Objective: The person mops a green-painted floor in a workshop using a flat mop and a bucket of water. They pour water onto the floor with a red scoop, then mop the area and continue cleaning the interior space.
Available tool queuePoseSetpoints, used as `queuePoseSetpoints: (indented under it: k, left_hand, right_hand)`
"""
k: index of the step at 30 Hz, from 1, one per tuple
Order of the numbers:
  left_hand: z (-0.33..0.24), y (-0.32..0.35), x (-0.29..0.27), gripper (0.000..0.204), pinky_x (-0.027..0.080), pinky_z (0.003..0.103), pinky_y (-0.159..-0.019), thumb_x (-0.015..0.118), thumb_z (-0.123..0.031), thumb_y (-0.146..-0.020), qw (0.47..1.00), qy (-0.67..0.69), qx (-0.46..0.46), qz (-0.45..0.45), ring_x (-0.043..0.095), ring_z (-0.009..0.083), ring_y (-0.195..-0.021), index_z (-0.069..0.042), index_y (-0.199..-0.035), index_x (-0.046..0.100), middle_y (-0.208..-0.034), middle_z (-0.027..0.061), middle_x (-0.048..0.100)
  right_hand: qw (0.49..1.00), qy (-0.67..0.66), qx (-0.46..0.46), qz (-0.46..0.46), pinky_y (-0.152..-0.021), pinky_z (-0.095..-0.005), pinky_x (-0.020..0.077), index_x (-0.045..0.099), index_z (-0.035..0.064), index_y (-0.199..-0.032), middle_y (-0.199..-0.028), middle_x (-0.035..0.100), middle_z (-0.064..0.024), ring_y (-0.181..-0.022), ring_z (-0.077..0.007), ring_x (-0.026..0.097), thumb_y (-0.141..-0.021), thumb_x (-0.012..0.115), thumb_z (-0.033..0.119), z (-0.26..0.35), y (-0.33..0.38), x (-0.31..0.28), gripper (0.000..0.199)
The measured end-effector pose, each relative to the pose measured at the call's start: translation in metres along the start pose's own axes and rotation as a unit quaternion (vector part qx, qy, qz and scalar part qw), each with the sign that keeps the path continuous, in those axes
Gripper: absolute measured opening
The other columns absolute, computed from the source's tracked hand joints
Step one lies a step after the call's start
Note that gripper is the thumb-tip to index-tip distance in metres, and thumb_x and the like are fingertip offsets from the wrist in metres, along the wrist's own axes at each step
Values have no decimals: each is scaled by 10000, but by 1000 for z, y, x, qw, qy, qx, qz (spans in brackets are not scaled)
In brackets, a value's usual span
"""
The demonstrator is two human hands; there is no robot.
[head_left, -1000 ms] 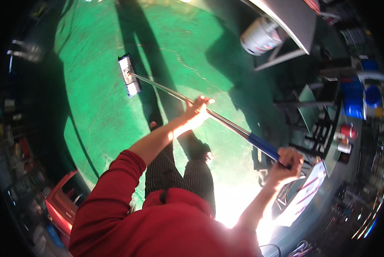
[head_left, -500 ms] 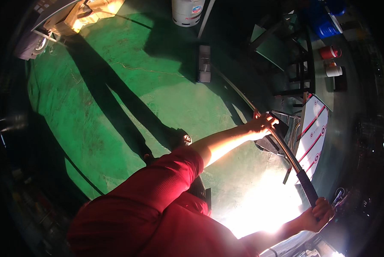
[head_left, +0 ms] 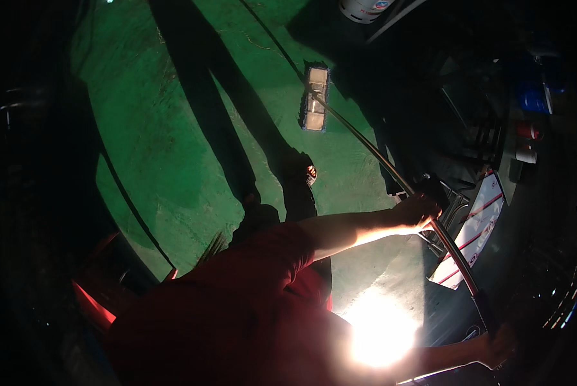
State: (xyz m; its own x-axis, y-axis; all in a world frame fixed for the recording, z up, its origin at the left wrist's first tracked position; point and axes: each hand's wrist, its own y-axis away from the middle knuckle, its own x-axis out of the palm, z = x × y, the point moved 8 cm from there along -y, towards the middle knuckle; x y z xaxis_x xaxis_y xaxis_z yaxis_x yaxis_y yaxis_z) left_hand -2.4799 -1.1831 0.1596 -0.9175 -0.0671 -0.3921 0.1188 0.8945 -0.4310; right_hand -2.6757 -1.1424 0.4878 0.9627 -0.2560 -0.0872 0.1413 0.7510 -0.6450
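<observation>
A flat mop slants across the floor, its long metal handle (head_left: 372,147) running from the flat mop head (head_left: 316,75) down to the lower right. The head is a narrow rectangle with pale end plates and a dark fringe, lying on the green floor. My left hand (head_left: 418,212) is closed around the middle of the handle. Lower right, my right hand (head_left: 498,347) wraps the dark grip (head_left: 483,307) near the handle's upper end; its fingers are in deep shadow.
A white gas cylinder (head_left: 364,9) stands at the far edge. A white board with red stripes (head_left: 471,231) leans at the right, near a dark metal frame (head_left: 452,199). Blue (head_left: 534,90) and red containers (head_left: 528,130) sit farther right. Strong light glares on the floor (head_left: 383,331).
The mop head now lies in light instead of shadow. The view has shifted, so the cylinder and board sit farther right. Both hands keep their hold on the handle.
</observation>
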Motion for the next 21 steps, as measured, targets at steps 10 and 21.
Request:
queuePoseSetpoints:
  k: [10,21]
  left_hand:
    - [65,285,-252,237,366,360,-807,642,-111,-709,935,-248,-119,-224,520,238,-864,-65,-879,483,-888,50,510]
    - [112,459,-271,219,306,453,-868,580,-178,-768,841,-358,-393,-98,452,263,-1047,-109,-948,477,-1000,55,478]
  right_hand:
    - [875,-386,229,182,-445,-250,262,287,151,-549,-467,189,20,-399,-88,208,-792,401,136,-25,189,261,268]
    - [817,-410,266,307,-475,-323,327,341,91,-605,-471,296,-29,-427,-155,316,-814,446,231,-35,355,305,272]
